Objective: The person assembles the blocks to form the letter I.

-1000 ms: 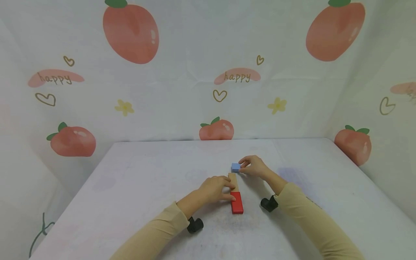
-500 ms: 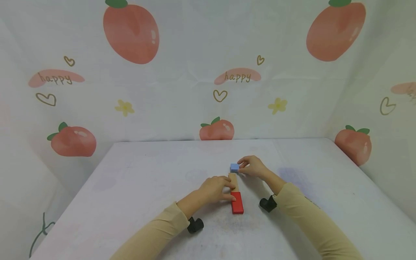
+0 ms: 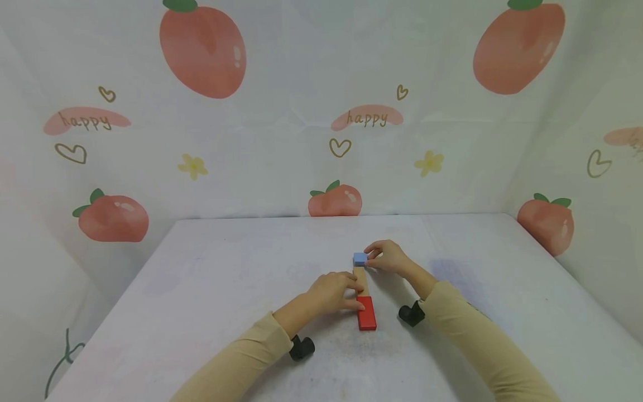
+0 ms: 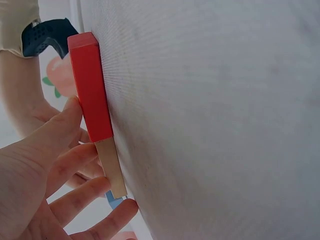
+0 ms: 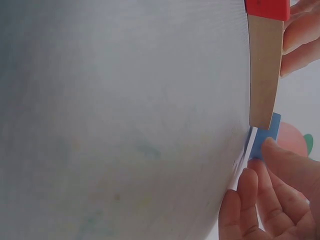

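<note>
A red block [image 3: 366,314] and a plain wooden block [image 3: 360,281] lie end to end in a line on the white table. My left hand [image 3: 329,292] rests along their left side. Its thumb touches the red block and its loosely spread fingers touch the wooden one, as the left wrist view shows. At the far end of the wooden block sits a small blue block [image 3: 359,259]. My right hand [image 3: 390,258] holds the blue block's right side between thumb and fingertip. In the right wrist view the thumb [image 5: 270,146] lies on the blue block, which the wooden block partly hides.
Black wrist cameras [image 3: 302,348] sit under both tan sleeves. The white table [image 3: 226,262] meets a fruit-printed cloth [image 3: 261,156] at its back edge. A dark green cord [image 3: 66,354] hangs at the left edge.
My right hand has moved the blue block slightly left, so it now lies in line with the wooden block's far end. My left hand has stayed still.
</note>
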`<act>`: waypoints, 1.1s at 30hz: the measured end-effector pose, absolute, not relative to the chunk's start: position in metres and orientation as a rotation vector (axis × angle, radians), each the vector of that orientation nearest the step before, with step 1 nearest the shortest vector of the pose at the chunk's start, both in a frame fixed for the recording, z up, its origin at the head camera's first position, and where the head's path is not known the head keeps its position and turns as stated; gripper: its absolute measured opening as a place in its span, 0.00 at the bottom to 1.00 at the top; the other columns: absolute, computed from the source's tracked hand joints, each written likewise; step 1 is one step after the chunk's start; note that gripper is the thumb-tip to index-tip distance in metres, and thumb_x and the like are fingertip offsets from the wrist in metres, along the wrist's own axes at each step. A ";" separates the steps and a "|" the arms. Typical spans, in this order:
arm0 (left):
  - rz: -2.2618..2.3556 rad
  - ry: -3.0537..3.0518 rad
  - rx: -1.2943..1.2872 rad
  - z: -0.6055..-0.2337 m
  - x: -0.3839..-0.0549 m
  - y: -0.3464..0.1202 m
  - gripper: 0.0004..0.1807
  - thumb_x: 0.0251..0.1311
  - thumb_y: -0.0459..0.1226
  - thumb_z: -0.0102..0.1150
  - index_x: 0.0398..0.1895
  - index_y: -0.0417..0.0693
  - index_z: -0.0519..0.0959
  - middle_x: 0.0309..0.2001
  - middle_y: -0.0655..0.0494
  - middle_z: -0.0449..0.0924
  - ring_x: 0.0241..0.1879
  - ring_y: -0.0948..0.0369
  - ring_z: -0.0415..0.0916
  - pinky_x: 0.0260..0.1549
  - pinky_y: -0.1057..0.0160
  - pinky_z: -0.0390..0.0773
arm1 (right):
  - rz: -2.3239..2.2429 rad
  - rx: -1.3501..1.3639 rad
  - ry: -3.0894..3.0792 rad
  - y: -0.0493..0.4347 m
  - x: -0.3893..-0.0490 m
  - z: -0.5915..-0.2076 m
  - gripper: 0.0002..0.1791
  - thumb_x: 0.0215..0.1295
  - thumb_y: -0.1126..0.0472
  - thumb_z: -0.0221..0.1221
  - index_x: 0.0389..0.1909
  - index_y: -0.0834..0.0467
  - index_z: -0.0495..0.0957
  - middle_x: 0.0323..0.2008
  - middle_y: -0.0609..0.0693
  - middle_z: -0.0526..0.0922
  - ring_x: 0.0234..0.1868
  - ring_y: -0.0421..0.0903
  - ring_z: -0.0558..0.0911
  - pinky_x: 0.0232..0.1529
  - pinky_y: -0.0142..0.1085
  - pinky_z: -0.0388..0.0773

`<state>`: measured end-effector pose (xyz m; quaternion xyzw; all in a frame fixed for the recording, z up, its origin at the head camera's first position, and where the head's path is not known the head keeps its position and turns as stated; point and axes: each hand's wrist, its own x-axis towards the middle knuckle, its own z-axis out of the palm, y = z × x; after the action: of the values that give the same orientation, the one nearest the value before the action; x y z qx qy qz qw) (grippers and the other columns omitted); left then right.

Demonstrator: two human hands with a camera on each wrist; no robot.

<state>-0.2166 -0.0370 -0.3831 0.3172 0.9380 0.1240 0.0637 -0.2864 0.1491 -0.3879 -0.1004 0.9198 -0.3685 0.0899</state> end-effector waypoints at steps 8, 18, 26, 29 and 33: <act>0.387 2.825 0.935 -0.384 -0.217 -0.038 0.24 0.52 0.53 0.64 0.52 0.57 0.80 0.58 0.55 0.76 0.58 0.56 0.74 0.52 0.55 0.75 | -1.080 -0.297 2.746 0.147 -0.287 -0.387 0.17 0.55 0.65 0.63 0.46 0.66 0.78 0.36 0.59 0.84 0.34 0.45 0.76 0.30 0.28 0.71; 0.388 2.823 0.936 -0.384 -0.216 -0.038 0.24 0.52 0.53 0.64 0.53 0.57 0.80 0.58 0.55 0.76 0.58 0.56 0.74 0.53 0.55 0.75 | -1.078 -0.299 2.736 0.144 -0.288 -0.388 0.16 0.55 0.65 0.63 0.45 0.66 0.78 0.35 0.59 0.83 0.32 0.44 0.75 0.28 0.27 0.70; 0.384 2.820 0.914 -0.382 -0.215 -0.037 0.25 0.52 0.54 0.63 0.53 0.58 0.80 0.58 0.56 0.76 0.58 0.56 0.73 0.54 0.55 0.74 | -1.074 -0.331 2.755 0.144 -0.288 -0.387 0.16 0.53 0.66 0.64 0.44 0.66 0.79 0.34 0.59 0.84 0.37 0.46 0.76 0.32 0.29 0.69; 0.384 2.819 0.913 -0.381 -0.215 -0.037 0.24 0.52 0.53 0.64 0.53 0.57 0.80 0.58 0.56 0.76 0.58 0.56 0.73 0.54 0.55 0.75 | -1.069 -0.341 2.760 0.144 -0.287 -0.387 0.16 0.53 0.66 0.64 0.44 0.66 0.79 0.34 0.59 0.84 0.37 0.46 0.76 0.32 0.29 0.69; 0.389 2.814 0.909 -0.381 -0.215 -0.036 0.24 0.52 0.52 0.64 0.53 0.57 0.80 0.58 0.55 0.76 0.58 0.56 0.73 0.54 0.55 0.74 | -1.067 -0.334 2.751 0.144 -0.287 -0.386 0.16 0.54 0.66 0.64 0.44 0.66 0.79 0.35 0.59 0.84 0.36 0.46 0.76 0.31 0.29 0.69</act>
<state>-0.2151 -0.0361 -0.3810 0.3039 0.9405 0.1299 0.0794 -0.2869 0.1436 -0.3860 -0.1120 0.9230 -0.3579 0.0861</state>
